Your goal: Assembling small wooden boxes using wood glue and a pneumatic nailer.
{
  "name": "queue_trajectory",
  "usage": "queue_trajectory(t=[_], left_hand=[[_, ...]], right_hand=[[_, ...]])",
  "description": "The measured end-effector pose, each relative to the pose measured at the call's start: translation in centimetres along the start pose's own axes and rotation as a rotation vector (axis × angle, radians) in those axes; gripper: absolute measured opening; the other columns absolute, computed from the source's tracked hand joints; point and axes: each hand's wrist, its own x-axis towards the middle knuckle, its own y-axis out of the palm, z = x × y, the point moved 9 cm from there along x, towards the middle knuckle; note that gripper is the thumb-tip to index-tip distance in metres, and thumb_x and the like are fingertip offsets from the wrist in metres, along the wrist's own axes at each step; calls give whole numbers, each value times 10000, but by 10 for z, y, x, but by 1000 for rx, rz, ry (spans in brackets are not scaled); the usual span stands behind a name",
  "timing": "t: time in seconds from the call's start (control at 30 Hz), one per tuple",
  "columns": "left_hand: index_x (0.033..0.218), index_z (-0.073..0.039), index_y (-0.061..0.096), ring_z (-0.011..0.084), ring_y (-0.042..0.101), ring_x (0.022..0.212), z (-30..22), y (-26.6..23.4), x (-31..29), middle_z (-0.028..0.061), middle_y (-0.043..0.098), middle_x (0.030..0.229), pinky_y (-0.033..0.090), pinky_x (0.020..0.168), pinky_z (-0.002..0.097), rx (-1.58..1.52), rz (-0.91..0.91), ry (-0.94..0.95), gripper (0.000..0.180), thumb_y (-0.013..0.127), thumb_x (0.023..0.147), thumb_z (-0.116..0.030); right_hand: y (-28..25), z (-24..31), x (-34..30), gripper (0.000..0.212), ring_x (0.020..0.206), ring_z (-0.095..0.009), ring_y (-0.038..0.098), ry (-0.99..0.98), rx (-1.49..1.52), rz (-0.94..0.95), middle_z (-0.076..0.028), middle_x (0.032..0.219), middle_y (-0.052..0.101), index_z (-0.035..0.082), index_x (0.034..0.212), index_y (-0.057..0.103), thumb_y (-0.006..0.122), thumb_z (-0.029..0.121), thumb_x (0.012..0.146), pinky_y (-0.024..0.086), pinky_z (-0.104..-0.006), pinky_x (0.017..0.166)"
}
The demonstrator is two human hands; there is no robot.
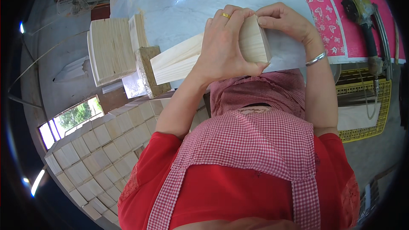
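A long bundle of pale thin wooden boards (pixel 179 59) lies across the near edge of the table, its layers fanning slightly apart toward the left. My left hand (pixel 225 42) is closed over the bundle near its right end, thumb on the near side and fingers over the far side; a gold ring is on one finger. At the bundle's far right corner, my right hand (pixel 283 22) is closed with its thumb and curled fingers against the board ends. Part of the boards is hidden under my left hand.
A stack of wooden boards (pixel 111 49) stands left of the table, beside a block (pixel 153 70) at its edge. On a pink patterned cloth (pixel 328 21) lies a corded power tool (pixel 362 21). Below it sits a yellow crate (pixel 385 110). More stacked wood (pixel 102 153) fills the lower left.
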Motion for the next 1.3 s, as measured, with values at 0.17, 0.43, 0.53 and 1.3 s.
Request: queue_trajectory(t=[0.17, 0.43, 0.53, 1.3], left_hand=[[1203, -53, 555, 313, 550, 1015, 2, 1, 0, 114, 562, 1125, 415, 855, 430, -5, 9, -14, 850, 858, 453, -314], [1204, -54, 554, 311, 553, 1026, 1, 1, -1, 117, 563, 1126, 415, 862, 430, -7, -4, 0, 857, 865, 449, -318], [1200, -55, 555, 310, 554, 1026, 0, 0, 1, 118, 565, 1121, 415, 859, 428, -8, -28, 23, 851, 864, 456, -327], [1212, -32, 562, 339, 572, 1040, 3, 2, 0, 138, 580, 1118, 445, 888, 432, 12, -32, 5, 849, 844, 485, -369]], right_hand=[[0, 2, 13, 386, 912, -62, 600, 65, -65, 170, 2, 992, 706, 9, 1143, 710, 722, 306, 898, 488, -242, 856], [2, 1, 6, 500, 1019, -114, 607, 15, -24, 89, -33, 1102, 686, 26, 1231, 659, 765, 332, 851, 482, -283, 936], [1, 2, -15, 648, 1157, -155, 596, -46, -13, -59, -73, 1260, 643, 16, 1369, 554, 790, 263, 818, 467, -320, 1016], [11, 3, -41, 920, 1331, -263, 468, -127, -127, -79, -99, 1412, 531, 49, 1447, 464, 879, 369, 690, 349, -410, 1152]])
